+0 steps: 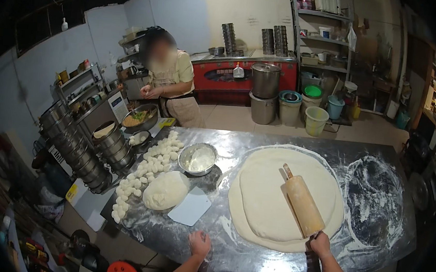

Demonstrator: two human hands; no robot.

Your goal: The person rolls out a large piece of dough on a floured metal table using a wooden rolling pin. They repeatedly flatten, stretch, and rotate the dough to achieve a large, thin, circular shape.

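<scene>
A thick wooden rolling pin [304, 205] lies slanted across a large, flat sheet of dough [263, 190], which shows a folded or layered edge. My right hand [320, 244] grips the pin's near handle; the far handle points away from me. Low at the front of the metal table, my left hand [199, 244] has its fingers curled, and whether anything is in them cannot be made out. Just beyond it lies a pale blue dough scraper [190, 206]. The scraper's far left corner is beside a rounded lump of dough [166, 190].
Several small dough pieces [149, 167] line the table's left side. Behind the lump stands a metal bowl of flour [198, 158]. Flour is scattered at right [373, 202]. Past the left edge are steamer stacks [114, 148], a filling bowl [140, 117] and another person [176, 80].
</scene>
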